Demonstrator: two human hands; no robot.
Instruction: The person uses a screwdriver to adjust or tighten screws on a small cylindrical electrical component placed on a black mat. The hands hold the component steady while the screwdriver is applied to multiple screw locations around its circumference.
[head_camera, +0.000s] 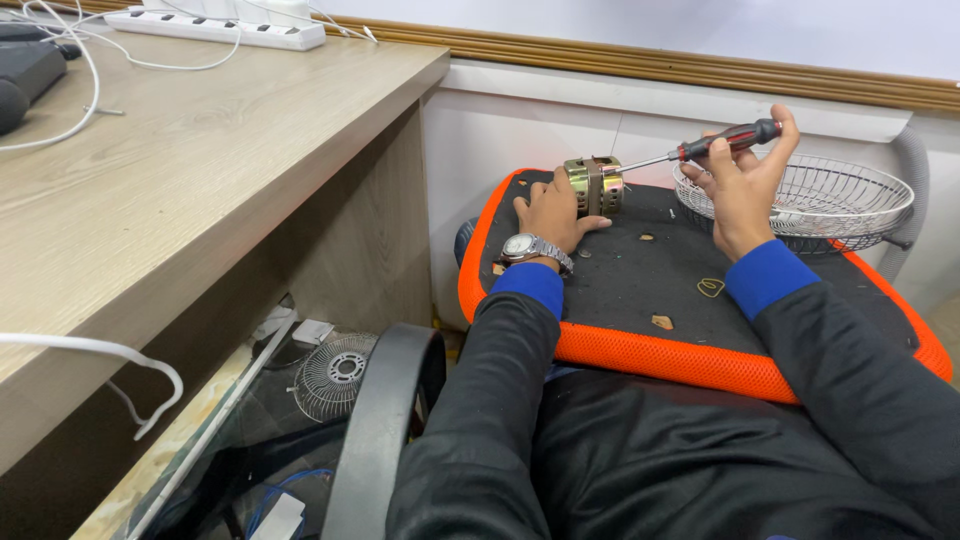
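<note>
Gripping a small metal motor (594, 186) near the far edge of the orange-rimmed black cushion (640, 350), the left hand (552, 212) wraps it; the right hand (742, 185) clasps a screwdriver (700, 148), tip touching the motor, beside a wire basket (830, 195). Open cushion lies nearer; the desk (180, 180) stands left.

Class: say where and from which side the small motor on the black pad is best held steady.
Grip the motor around its rounded metal body from the left, as the left hand does. The screwdriver in the right hand enters from the right, so that side must stay free.
</note>
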